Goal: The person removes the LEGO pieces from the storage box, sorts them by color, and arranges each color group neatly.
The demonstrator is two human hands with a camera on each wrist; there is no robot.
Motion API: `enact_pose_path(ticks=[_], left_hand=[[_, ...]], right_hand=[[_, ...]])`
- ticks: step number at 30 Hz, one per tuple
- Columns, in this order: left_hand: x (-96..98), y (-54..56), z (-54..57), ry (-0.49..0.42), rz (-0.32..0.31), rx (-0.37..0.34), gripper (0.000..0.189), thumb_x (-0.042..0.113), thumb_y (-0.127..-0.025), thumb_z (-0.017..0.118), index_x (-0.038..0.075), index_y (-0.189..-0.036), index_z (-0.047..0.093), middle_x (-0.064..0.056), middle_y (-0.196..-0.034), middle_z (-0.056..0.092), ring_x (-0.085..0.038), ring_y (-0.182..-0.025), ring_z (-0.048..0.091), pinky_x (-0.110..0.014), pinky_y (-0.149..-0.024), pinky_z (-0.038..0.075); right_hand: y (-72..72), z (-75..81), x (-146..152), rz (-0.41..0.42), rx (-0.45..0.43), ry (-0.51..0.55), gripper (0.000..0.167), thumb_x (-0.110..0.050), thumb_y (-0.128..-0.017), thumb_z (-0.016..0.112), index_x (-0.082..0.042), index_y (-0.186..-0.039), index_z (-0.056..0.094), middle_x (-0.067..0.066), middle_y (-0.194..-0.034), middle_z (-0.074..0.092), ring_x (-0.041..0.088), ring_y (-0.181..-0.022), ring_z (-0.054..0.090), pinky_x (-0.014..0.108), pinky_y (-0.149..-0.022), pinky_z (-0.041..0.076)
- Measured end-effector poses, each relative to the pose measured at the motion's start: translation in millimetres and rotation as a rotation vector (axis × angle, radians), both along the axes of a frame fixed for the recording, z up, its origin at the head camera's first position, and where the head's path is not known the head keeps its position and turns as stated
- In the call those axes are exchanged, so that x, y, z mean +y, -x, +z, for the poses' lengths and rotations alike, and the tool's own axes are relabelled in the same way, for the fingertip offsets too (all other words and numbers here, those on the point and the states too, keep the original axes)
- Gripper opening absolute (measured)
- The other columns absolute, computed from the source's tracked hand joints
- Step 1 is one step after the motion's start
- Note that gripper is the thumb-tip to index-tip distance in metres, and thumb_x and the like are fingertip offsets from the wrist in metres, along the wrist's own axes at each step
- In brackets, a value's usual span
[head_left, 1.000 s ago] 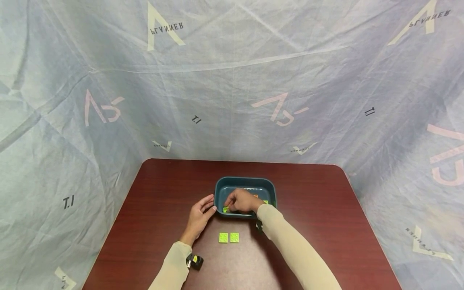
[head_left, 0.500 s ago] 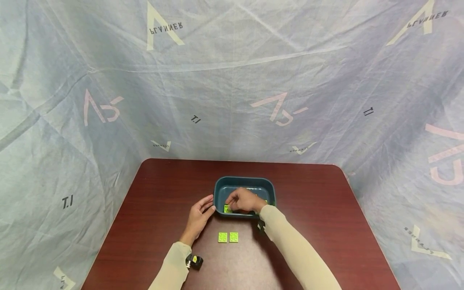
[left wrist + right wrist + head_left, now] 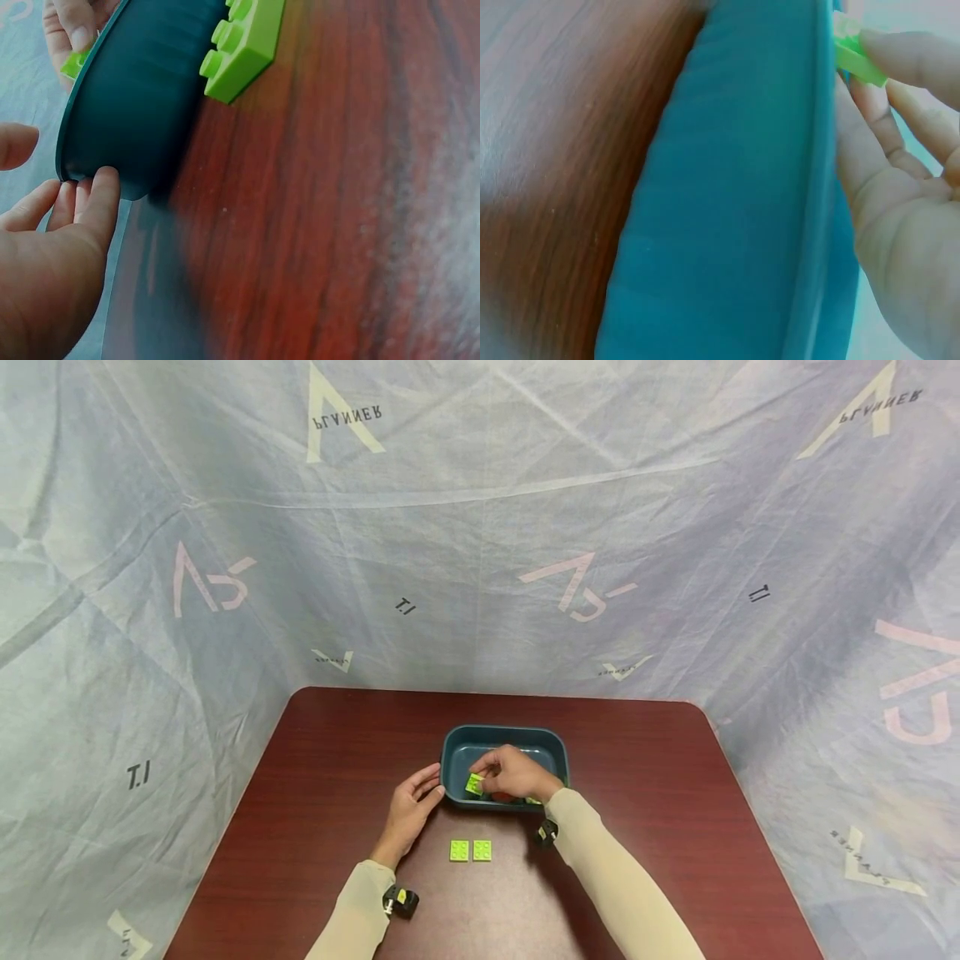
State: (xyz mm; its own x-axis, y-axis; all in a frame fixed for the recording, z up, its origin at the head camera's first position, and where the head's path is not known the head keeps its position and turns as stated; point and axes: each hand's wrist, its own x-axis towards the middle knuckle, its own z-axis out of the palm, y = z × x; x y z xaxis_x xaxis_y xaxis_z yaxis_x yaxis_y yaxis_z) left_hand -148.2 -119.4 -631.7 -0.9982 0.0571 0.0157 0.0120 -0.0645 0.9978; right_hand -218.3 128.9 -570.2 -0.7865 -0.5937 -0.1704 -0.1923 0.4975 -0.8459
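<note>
The right hand (image 3: 517, 775) is down in the tub (image 3: 504, 735), its grip closed to the thickness of a green brick (image 3: 474, 784), which it pinches between thumb and fingertips. That brick is tilted, toward the left end of the tub, and both wrist views show it just past the rim, so it looks raised from the bottom rather than lying there. The left hand (image 3: 408, 810) has its fingers fairly straight, with fingertips touching the outside of the tub's left end; its grip is loose and has hold of nothing else, and it seems to be steadying the tub. On the counter (image 3: 322, 793), in front of the tub, the left brick (image 3: 459, 851) and the right brick (image 3: 482, 851) lie flat side by side with a narrow gap, studs up. Under the right hand a red piece (image 3: 502, 797) and a green piece (image 3: 533, 800) show partly in the tub; their full shapes are hidden. The step in hand appears to be handling one brick at the tub, and whether it is coming out or going in is not certain from this pose. If out, the next move calls for a firm pinch and a lift clear of the near wall, with the left hand keeping the tub from sliding.
</note>
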Motion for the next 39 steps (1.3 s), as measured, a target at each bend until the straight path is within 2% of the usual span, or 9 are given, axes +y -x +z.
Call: enact_pose_path(ticks=[4, 7, 10, 17, 23, 25, 27, 32, 39], left_hand=[[-0.4, -0.2, -0.7, -0.007, -0.001, -0.007, 0.050, 0.001, -0.101, 0.068, -0.002, -0.149, 0.057, -0.027, -0.150, 0.058, -0.044, -0.139, 0.056, -0.013, -0.093, 0.053], [-0.5, -0.7, -0.5, -0.008, 0.000, -0.009, 0.050, 0.002, -0.101, 0.069, -0.002, -0.149, 0.057, -0.027, -0.150, 0.058, -0.044, -0.140, 0.056, -0.013, -0.093, 0.053], [-0.4, -1.1, -0.5, -0.001, 0.003, -0.004, 0.051, 0.001, -0.100, 0.069, -0.003, -0.149, 0.056, -0.028, -0.149, 0.058, -0.045, -0.139, 0.056, -0.013, -0.093, 0.053], [-0.7, -0.7, -0.8, 0.002, 0.001, -0.015, 0.050, 0.001, -0.101, 0.067, -0.002, -0.150, 0.056, -0.027, -0.150, 0.057, -0.044, -0.140, 0.056, -0.013, -0.093, 0.053], [-1.4, -0.4, -1.8, -0.006, -0.009, -0.022, 0.051, 0.003, -0.101, 0.068, 0.000, -0.151, 0.056, -0.026, -0.151, 0.057, -0.042, -0.141, 0.055, -0.014, -0.094, 0.053], [-1.6, -0.4, -1.9, -0.006, -0.007, -0.023, 0.051, 0.003, -0.101, 0.068, 0.000, -0.150, 0.056, -0.026, -0.151, 0.057, -0.042, -0.141, 0.055, -0.014, -0.094, 0.053], [-1.5, -0.1, -2.4, -0.006, -0.005, -0.023, 0.051, 0.002, -0.101, 0.068, 0.000, -0.150, 0.056, -0.026, -0.151, 0.057, -0.043, -0.141, 0.055, -0.013, -0.093, 0.053], [-1.8, -0.3, -3.6, 0.007, -0.009, -0.022, 0.052, 0.005, -0.101, 0.069, 0.000, -0.151, 0.055, -0.026, -0.152, 0.056, -0.043, -0.142, 0.055, -0.013, -0.093, 0.053], [-1.7, -0.9, -3.6, -0.002, -0.015, -0.024, 0.054, 0.009, -0.101, 0.071, 0.001, -0.152, 0.055, -0.026, -0.152, 0.056, -0.043, -0.142, 0.055, -0.014, -0.093, 0.053]], right_hand=[[-5.1, 4.8, 2, 0.004, 0.000, 0.022, 0.037, -0.015, -0.094, 0.078, -0.001, -0.128, 0.075, 0.003, -0.108, 0.080, 0.014, -0.086, 0.074, 0.035, -0.075, 0.060], [-9.1, 6.4, 4, -0.011, -0.036, 0.063, 0.036, -0.013, -0.094, 0.077, 0.000, -0.127, 0.075, 0.004, -0.101, 0.080, 0.024, -0.076, 0.074, 0.038, -0.066, 0.058], [-11.8, 6.2, 6, -0.022, -0.080, 0.100, 0.035, -0.012, -0.095, 0.076, 0.000, -0.128, 0.074, 0.005, -0.095, 0.079, 0.028, -0.072, 0.069, 0.038, -0.063, 0.056], [-16.0, 3.2, 10, -0.045, -0.146, 0.161, 0.037, -0.015, -0.096, 0.077, 0.000, -0.129, 0.073, 0.002, -0.112, 0.079, 0.019, -0.089, 0.075, 0.035, -0.075, 0.060], [-17.5, -2.1, 15, -0.052, -0.171, 0.231, 0.034, -0.010, -0.097, 0.076, -0.004, -0.130, 0.074, 0.021, -0.112, 0.078, 0.021, -0.087, 0.074, 0.035, -0.075, 0.060], [-18.3, -2.4, 16, -0.062, -0.178, 0.246, 0.033, -0.010, -0.097, 0.076, -0.009, -0.130, 0.075, 0.026, -0.110, 0.077, 0.025, -0.084, 0.071, 0.038, -0.075, 0.059], [-19.8, -1.8, 18, -0.071, -0.176, 0.256, 0.031, -0.013, -0.098, 0.076, -0.013, -0.129, 0.076, 0.029, -0.106, 0.075, 0.035, -0.082, 0.067, 0.045, -0.077, 0.059], [-24.7, -0.8, 22, -0.080, -0.163, 0.285, 0.029, -0.020, -0.101, 0.073, -0.014, -0.129, 0.076, 0.031, -0.104, 0.073, 0.055, -0.090, 0.062, 0.057, -0.085, 0.059], [-32.5, 1.7, 27, -0.112, -0.206, 0.373, 0.031, -0.007, -0.102, 0.067, -0.003, -0.132, 0.074, 0.032, -0.136, 0.065, 0.050, -0.112, 0.071, 0.062, -0.097, 0.056]])
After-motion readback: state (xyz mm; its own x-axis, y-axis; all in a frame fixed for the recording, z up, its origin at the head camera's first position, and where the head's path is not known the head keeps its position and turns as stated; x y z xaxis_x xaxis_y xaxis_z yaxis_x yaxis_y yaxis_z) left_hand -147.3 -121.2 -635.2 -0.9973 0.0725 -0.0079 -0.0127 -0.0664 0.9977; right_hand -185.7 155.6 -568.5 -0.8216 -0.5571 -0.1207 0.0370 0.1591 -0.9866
